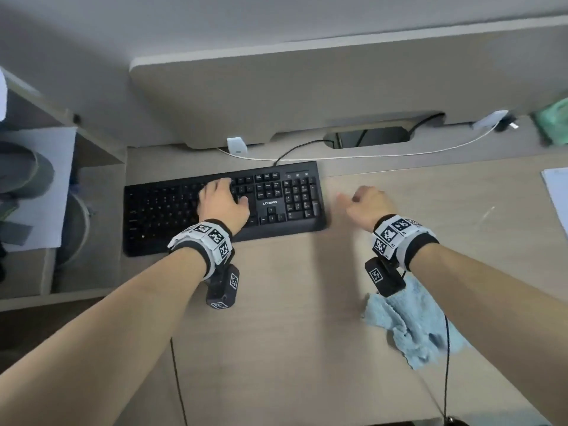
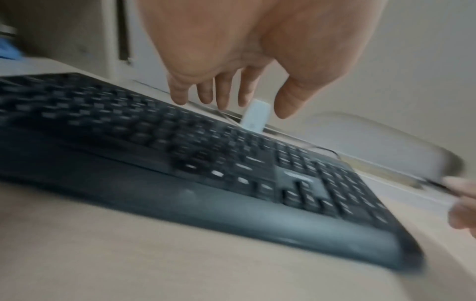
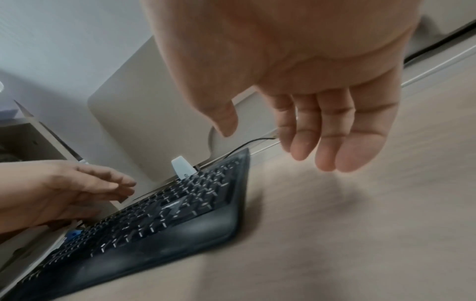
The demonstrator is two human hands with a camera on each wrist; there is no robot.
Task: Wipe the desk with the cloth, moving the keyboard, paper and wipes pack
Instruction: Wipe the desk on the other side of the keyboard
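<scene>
A black keyboard [image 1: 224,207] lies at the back left of the wooden desk [image 1: 292,302]. My left hand [image 1: 230,192] hovers over its right-middle keys; in the left wrist view the left hand [image 2: 229,106] hangs with relaxed fingers just above the keyboard [image 2: 206,163] and holds nothing. To the right of the keyboard [image 3: 167,213], my right hand [image 1: 353,199] is above bare desk, and its fingers [image 3: 327,142] are loose and empty. The light blue cloth [image 1: 408,327] lies crumpled under my right forearm. White paper [image 1: 558,198] sits at the right edge. A blurred green pack [image 1: 553,121] is at the back right.
A raised shelf [image 1: 307,87] runs along the back, with a cable opening [image 1: 368,136] under it. A white adapter [image 1: 236,145], a white cable [image 1: 399,153] and the keyboard's black cord lie behind the keyboard. A side unit [image 1: 40,179] with papers stands to the left.
</scene>
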